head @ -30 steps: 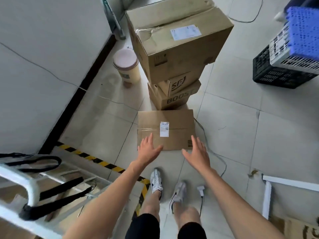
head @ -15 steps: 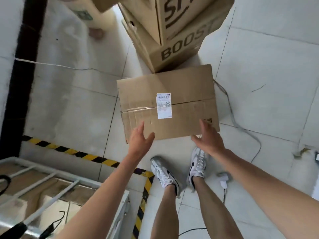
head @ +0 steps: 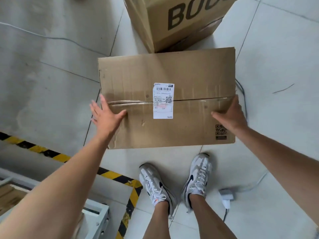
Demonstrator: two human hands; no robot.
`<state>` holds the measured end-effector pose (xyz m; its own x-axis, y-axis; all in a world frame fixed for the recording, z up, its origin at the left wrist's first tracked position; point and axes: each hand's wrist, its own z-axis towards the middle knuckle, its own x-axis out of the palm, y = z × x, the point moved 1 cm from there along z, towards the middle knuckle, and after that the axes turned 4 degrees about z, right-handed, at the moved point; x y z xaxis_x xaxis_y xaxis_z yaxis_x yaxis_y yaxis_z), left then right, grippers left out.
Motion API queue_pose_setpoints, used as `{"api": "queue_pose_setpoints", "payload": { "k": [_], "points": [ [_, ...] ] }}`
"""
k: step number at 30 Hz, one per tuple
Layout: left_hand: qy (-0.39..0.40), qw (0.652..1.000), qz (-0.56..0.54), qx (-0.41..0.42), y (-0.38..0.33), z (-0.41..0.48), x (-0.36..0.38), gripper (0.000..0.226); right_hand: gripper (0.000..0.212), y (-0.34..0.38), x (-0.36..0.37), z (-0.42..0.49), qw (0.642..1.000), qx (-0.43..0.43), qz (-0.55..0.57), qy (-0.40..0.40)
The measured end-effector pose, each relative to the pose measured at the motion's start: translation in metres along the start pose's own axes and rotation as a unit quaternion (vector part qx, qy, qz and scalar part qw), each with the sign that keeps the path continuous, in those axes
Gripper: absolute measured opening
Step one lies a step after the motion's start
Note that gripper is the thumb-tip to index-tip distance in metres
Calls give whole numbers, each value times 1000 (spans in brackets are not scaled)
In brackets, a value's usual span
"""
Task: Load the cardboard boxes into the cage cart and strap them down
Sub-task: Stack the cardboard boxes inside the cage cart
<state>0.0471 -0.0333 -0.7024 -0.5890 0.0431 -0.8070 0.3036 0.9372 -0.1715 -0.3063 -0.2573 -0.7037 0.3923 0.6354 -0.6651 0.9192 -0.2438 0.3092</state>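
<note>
Closing in, left hand (head: 107, 116), spread, and right hand (head: 230, 114), fingers hidden, now meet the cardboard box (head: 172, 73) at its ends; lift looks next.

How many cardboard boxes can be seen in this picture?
2. A flat brown cardboard box with a white label lies in the middle; a brown box printed in black stands behind it, cut off at the top. Others may be hidden.

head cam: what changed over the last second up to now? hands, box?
Both hands went forward and apart, from short of the near edge to the ends of the flat box. The left hand is spread at the left end, thumb on top. The right hand is over the right end, thumb on top, fingers hidden. Camera dropped closer. Unchanged: flat box on the floor in front of the BOOST box.
</note>
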Motion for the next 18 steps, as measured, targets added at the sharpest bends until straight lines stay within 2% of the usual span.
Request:
{"api": "queue_pose_setpoints", "payload": {
  "k": [3,6,8,13,18],
  "points": [
    [72,990,-110,-58,11,30,-4,127,120,4,-4,20,997,26,66,34],
    [129,958,-237,-92,16,25,-3,96,121,-5,-4,31,987,48,145,55],
    [141,950,-259,-103,21,12,0,85,114,-21,-4,37,983,50,164,59],
    [166,933,-288,-136,50,-55,-5,85,82,-19,-29,-30,982,52,169,65],
    [166,927,-295,-162,58,-149,-65,86,79,-9,-85,-117,987,42,141,64]
  ]
}}
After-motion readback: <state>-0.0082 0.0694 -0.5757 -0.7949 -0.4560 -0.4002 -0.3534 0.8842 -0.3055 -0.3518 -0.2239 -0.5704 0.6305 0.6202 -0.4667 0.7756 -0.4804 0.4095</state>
